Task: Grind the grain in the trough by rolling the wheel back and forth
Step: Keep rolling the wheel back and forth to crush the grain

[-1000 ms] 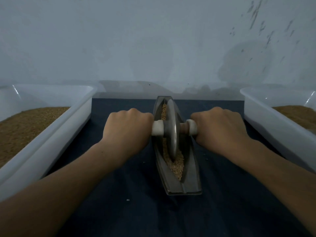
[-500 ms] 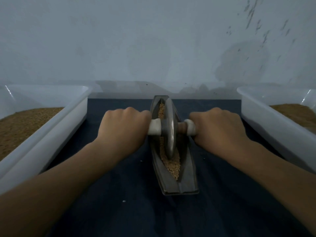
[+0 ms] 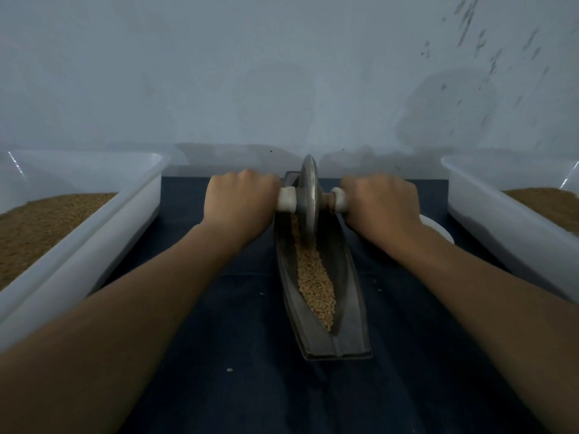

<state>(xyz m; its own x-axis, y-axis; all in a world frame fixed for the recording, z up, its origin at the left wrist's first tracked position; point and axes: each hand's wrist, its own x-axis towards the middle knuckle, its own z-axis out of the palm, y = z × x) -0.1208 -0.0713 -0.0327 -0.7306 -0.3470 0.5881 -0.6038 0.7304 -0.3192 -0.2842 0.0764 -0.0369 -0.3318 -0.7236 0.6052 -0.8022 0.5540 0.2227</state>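
Observation:
A dark boat-shaped metal trough (image 3: pixel 350 296) lies lengthwise on the dark blue cloth (image 3: pixel 238 355), its groove filled with tan grain (image 3: pixel 315 283). A grey metal wheel (image 3: pixel 308 198) stands on edge at the trough's far end, on a pale axle handle (image 3: pixel 286 199) that sticks out both sides. My left hand (image 3: pixel 239 205) grips the left handle end. My right hand (image 3: pixel 382 203) grips the right end. Both arms reach far forward. The grain under the wheel is hidden.
A white plastic bin (image 3: pixel 103 242) with brown grain stands on the left, another white bin (image 3: pixel 501 223) with grain on the right. A small white dish (image 3: pixel 440 228) peeks out behind my right wrist. A pale wall rises just behind. A few loose grains lie on the cloth.
Both hands have pushed the wheel away from me, from the trough's middle to its far end. More grain now shows in the near part of the groove.

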